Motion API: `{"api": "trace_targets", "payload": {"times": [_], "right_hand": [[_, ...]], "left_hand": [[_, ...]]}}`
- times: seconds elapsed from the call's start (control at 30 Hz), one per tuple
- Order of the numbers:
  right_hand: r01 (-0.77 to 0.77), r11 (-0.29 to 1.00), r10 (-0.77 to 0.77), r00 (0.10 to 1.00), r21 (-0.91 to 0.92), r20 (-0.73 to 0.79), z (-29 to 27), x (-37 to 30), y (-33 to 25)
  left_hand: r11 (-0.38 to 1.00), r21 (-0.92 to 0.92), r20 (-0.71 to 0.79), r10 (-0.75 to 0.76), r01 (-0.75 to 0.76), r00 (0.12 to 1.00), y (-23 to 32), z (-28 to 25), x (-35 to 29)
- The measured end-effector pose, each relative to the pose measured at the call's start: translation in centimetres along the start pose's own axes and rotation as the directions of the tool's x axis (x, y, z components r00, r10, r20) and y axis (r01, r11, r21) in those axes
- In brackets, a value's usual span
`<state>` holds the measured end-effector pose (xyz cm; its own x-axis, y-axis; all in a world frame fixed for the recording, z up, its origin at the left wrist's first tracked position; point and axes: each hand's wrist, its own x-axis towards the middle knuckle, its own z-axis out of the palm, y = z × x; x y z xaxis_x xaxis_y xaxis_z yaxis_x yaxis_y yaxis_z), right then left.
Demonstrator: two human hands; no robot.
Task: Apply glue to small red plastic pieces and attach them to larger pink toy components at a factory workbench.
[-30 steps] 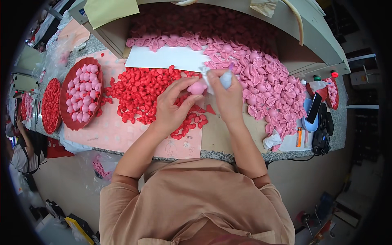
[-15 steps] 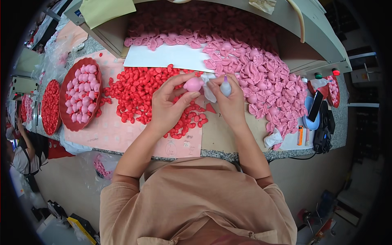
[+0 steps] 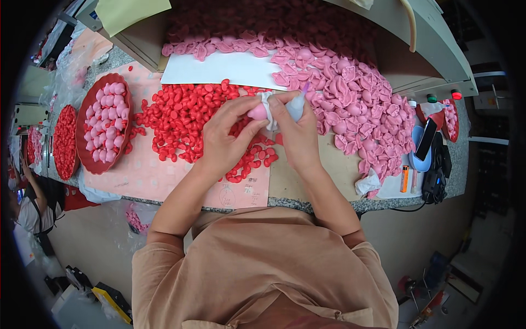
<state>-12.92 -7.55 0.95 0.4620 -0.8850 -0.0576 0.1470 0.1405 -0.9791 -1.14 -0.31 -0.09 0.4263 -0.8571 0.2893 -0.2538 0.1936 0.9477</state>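
Between the thumb and fingers of my left hand [image 3: 229,129] sits a small pink rounded plastic piece [image 3: 257,112]. My right hand [image 3: 298,134] grips a small translucent squeeze bottle [image 3: 296,107] with a purple nozzle pointing up and away. The same hand pinches a crumpled white wipe [image 3: 269,109], which lies against the right side of the pink piece. Both hands meet over the front of a heap of glossy red pieces [image 3: 183,118]. To the right spreads a large pile of pink shell-like pieces [image 3: 350,93].
A red scalloped tray [image 3: 87,156] of joined pink pieces stands left, beside a second tray of red pieces [image 3: 66,145]. A grey cabinet housing [image 3: 427,68] arches over the back. At right lie a phone [image 3: 426,140], an orange lighter [image 3: 404,179] and a black cabled device [image 3: 434,186].
The white wipe has come up against the pink piece, covering its right side. My right hand has moved left, closer to my left hand, and the bottle has tilted right.
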Motion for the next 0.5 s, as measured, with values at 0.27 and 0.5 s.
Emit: {"api": "trace_targets", "payload": {"times": [0.27, 0.5], "right_hand": [[0.162, 0.983, -0.158, 0.986, -0.085, 0.059, -3.4, 1.6, -0.2], [0.504, 0.707, -0.420, 0.864, -0.496, 0.278, -0.8, -0.1, -0.2]], "left_hand": [[0.976, 0.128, 0.076, 0.167, -0.176, 0.983, 0.3, 0.6, -0.1], [0.992, 0.128, 0.092, -0.003, -0.008, 0.996, -0.5, 0.1, 0.0]]}}
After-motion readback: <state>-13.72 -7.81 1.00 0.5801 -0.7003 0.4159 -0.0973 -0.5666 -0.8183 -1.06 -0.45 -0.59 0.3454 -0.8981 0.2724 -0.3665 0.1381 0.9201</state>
